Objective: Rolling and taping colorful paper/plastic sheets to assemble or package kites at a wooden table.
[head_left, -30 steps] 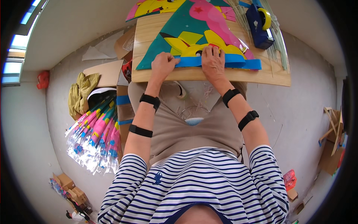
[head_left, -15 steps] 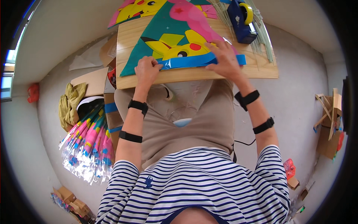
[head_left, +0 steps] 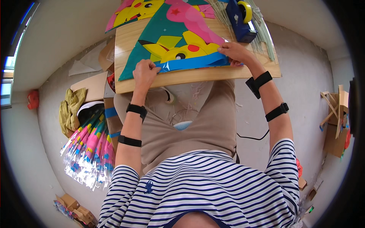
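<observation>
While both hands pinch the blue strip, a navy emblem marks the striped shirt

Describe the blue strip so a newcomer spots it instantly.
Start at the wooden table and the green-and-pink triangular sheet on it. Along the sheet's edge nearest the person, between the left hand and right hand, runs the blue strip. It's long, glossy and bright, unlike the boxy, darker blue tape dispenser.
</observation>
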The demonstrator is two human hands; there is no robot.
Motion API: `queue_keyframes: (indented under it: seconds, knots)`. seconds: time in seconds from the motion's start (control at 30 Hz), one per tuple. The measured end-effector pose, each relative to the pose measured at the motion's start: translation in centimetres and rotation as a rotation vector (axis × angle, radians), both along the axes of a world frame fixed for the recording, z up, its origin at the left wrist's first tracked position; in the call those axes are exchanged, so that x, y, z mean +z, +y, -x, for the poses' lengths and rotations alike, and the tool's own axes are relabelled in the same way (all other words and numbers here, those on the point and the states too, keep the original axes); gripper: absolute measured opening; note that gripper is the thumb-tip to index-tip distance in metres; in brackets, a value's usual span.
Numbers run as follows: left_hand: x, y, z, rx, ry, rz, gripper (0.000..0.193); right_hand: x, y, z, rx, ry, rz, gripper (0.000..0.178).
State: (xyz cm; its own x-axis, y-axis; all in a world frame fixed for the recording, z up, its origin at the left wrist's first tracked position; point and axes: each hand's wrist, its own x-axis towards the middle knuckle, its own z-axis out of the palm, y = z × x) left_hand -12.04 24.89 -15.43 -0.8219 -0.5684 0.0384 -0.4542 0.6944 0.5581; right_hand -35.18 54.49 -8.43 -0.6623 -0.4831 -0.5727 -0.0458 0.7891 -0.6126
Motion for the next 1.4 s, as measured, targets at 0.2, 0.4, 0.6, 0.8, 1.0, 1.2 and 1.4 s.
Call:
queue_keyframes:
  seconds: [0.2, 0.4, 0.6, 0.8, 1.0, 1.2, 1.4]
  knots:
    - [0.1, 0.0, -0.2, -0.003, 0.019, 0.011, 0.024, -1.0, 0.1, 0.4, -0.014, -0.069, 0.035, 0.022]
    - [0.1, 0.0, -0.1, -0.012, 0.013, -0.001, 0.023, -1.8, 0.5, 0.7, -0.008, 0.000, 0.058, 0.016]
    - [-0.1, -0.2, -0.2, -0.011, 0.016, 0.027, 0.024, -2.3, 0.9, 0.6, -0.026, 0.054, 0.088, 0.011]
    - [0.1, -0.2, -0.3, -0.019, 0.027, -0.001, 0.024, -2.7, 0.4, -0.4, -0.046, 0.261, 0.085, 0.010]
    - [-0.1, -0.1, -0.2, -0.024, 0.046, 0.006, 0.024, -5.5, 1.0, -1.6, 0.039, 0.768, 0.213, 0.011]
    - [-0.2, 0.5, -0.7, -0.019, 0.088, -0.019, 0.025, -6.1, 1.0, -4.7, 0.166, 1.003, 0.082, 0.019]
    - [1.1, 2.2, -0.6, -0.141, 0.266, 0.379, 0.020, -5.1, 0.9, -5.7, 0.412, 1.424, 0.157, 0.015]
